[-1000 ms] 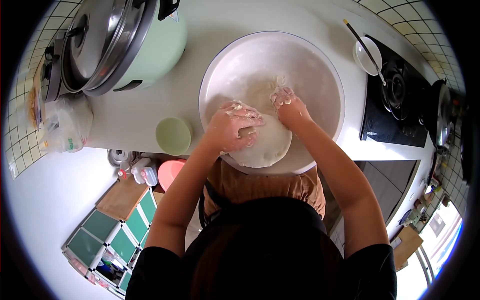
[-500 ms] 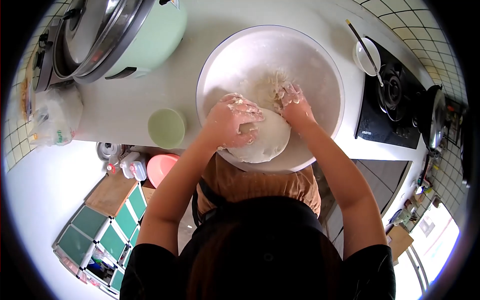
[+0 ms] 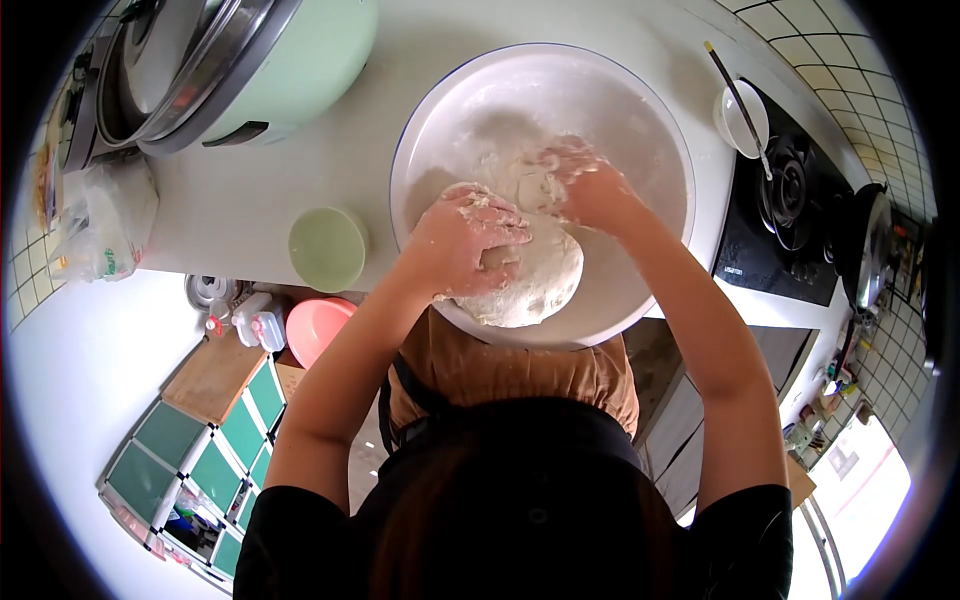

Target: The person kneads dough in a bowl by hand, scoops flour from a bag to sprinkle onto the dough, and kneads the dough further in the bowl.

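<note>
A wide white basin (image 3: 640,130) with a blue rim holds a pale, rounded lump of dough (image 3: 545,275) near its front edge. My left hand (image 3: 465,240), smeared with dough, curves over the left side of the lump and grips it. Just beyond the lump, my right hand (image 3: 590,185) is among loose flour and dough scraps (image 3: 525,185) on the basin floor. Motion blurs its fingers, so whether they close on any scraps cannot be made out.
Left of the basin, a green bowl (image 3: 328,249) stands at the counter's front edge. A large pale-green cooker (image 3: 300,75) is at the back left. To the right are a white bowl (image 3: 733,125) with a long stick across it and a black gas stove (image 3: 745,240).
My right hand has shifted slightly up and left over the scraps, its wrist turning. My left hand stays on the dough, whose upper surface now looks rougher and flecked with crumbs.
</note>
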Action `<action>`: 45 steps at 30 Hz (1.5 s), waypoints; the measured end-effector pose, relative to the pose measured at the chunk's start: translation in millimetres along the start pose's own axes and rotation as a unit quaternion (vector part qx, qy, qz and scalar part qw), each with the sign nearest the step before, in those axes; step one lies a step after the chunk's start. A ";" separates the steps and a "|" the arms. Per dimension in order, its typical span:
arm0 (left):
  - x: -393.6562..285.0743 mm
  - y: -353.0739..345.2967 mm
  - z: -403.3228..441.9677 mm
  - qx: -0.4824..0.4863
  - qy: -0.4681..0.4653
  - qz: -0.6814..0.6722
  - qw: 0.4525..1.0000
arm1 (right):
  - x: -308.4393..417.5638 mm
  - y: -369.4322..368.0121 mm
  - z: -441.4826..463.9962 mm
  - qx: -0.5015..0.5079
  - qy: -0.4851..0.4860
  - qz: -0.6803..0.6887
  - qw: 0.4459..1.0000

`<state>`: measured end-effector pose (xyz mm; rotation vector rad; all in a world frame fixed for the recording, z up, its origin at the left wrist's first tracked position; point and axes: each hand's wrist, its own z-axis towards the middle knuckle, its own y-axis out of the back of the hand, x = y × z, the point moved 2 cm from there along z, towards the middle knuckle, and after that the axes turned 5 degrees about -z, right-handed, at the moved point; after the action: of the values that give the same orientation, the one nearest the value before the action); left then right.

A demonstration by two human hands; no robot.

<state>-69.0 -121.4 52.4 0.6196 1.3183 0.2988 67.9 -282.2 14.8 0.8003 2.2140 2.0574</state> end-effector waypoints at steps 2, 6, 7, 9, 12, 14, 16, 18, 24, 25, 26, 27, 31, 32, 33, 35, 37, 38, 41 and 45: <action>0.5 -0.7 -0.3 -0.011 -0.002 0.004 1.000 | 3.6 -22.3 11.3 0.011 -0.017 -0.027 0.999; -0.7 -0.9 -1.1 -0.024 -0.004 0.012 1.000 | 18.1 -14.9 22.3 0.099 -0.061 -0.014 0.993; -0.7 -1.1 -1.1 -0.028 -0.007 0.013 0.999 | 18.8 -19.7 20.1 0.079 -0.071 -0.011 0.994; -2.8 1.7 0.3 -0.029 -0.008 0.008 1.000 | 18.0 -34.9 15.1 0.037 -0.091 -0.005 0.995; -3.1 1.3 -0.8 -0.032 -0.009 0.005 0.999 | 9.0 -43.1 4.9 0.034 -0.095 0.043 0.994; -2.3 0.9 -1.9 -0.030 -0.004 0.008 1.000 | 2.1 -39.1 -14.4 0.046 -0.103 0.017 0.993; -1.9 0.2 -2.3 -0.026 0.008 0.013 1.000 | 1.5 -24.6 -26.4 0.118 -0.134 -0.007 0.984; -1.1 -0.1 -1.6 -0.021 0.008 0.012 1.000 | -1.2 0.0 -30.7 0.244 -0.184 -0.023 0.952; -0.6 1.0 -0.2 -0.003 0.014 0.013 1.000 | -10.7 -7.0 -19.6 -0.007 -0.189 -0.033 0.981; -0.8 0.8 -0.4 -0.003 0.013 0.013 1.000 | -9.9 -11.2 -17.2 -0.011 -0.181 -0.031 0.983; -1.9 1.0 -0.4 -0.005 0.014 0.015 1.000 | -8.9 -17.8 -16.4 -0.014 -0.173 -0.029 0.984; -3.2 1.7 0.1 -0.007 0.016 0.016 1.000 | -7.5 -25.0 -15.8 -0.018 -0.165 -0.027 0.986; -4.9 2.9 3.0 -0.010 0.016 0.015 1.000 | 0.4 -54.6 -18.6 0.008 -0.125 -0.101 0.987; -4.3 3.3 3.0 0.001 0.020 0.012 1.000 | 2.0 -57.8 -20.4 0.048 -0.099 -0.149 0.983; -3.7 3.6 2.4 0.011 0.024 0.009 1.000 | 5.6 -56.1 -20.2 0.088 -0.072 -0.197 0.974; -3.3 3.7 1.5 0.022 0.029 0.012 0.999 | 5.5 -45.1 -21.7 0.111 -0.094 -0.091 0.985; -3.6 2.5 0.9 0.026 0.028 0.019 0.999 | 4.6 -31.7 -25.5 0.097 -0.110 0.001 0.989; -3.3 2.9 1.4 0.026 0.030 0.021 0.999 | 2.2 -26.7 -29.8 0.074 -0.113 0.039 0.990; -4.3 2.0 1.1 0.025 0.035 0.016 0.999 | 4.9 -18.3 -25.0 0.083 -0.168 0.090 0.978; -2.7 1.7 1.0 0.012 0.026 0.009 1.000 | 10.0 -32.0 -14.4 0.073 -0.173 0.043 0.981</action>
<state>-68.4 -121.8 55.6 0.6469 1.3692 0.3162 42.9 -291.9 -9.9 1.1825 2.1820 1.6409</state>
